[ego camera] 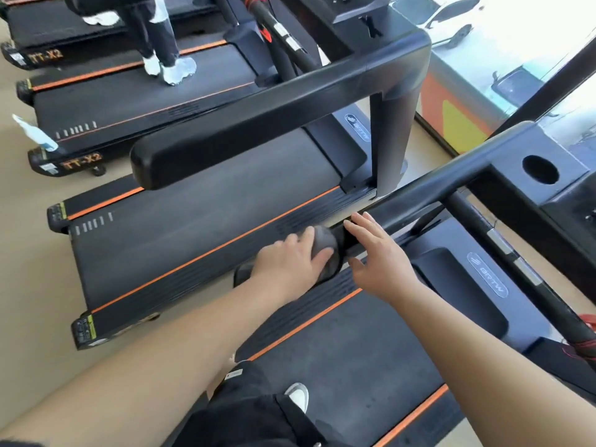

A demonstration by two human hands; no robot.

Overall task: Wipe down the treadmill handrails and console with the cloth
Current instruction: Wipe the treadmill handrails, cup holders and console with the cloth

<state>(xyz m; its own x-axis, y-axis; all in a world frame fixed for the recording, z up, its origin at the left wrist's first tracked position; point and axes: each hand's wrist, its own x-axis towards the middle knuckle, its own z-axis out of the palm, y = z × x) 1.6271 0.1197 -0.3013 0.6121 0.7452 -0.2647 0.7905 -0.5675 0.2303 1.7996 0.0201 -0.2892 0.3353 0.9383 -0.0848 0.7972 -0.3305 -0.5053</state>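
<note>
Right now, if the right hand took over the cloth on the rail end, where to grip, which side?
Probably the exposed grey bulge of the cloth, between thumb and fingers of the left hand, approached from the console side along the handrail. The left hand covers the cloth's outer end, and the open right hand is beside that exposed face.

Daylight floods in from the window (pixel 467 30) at my upper right, blown white. The handrail (pixel 429 191) carries soft sheen; edges bow, top-left blurs.
</note>
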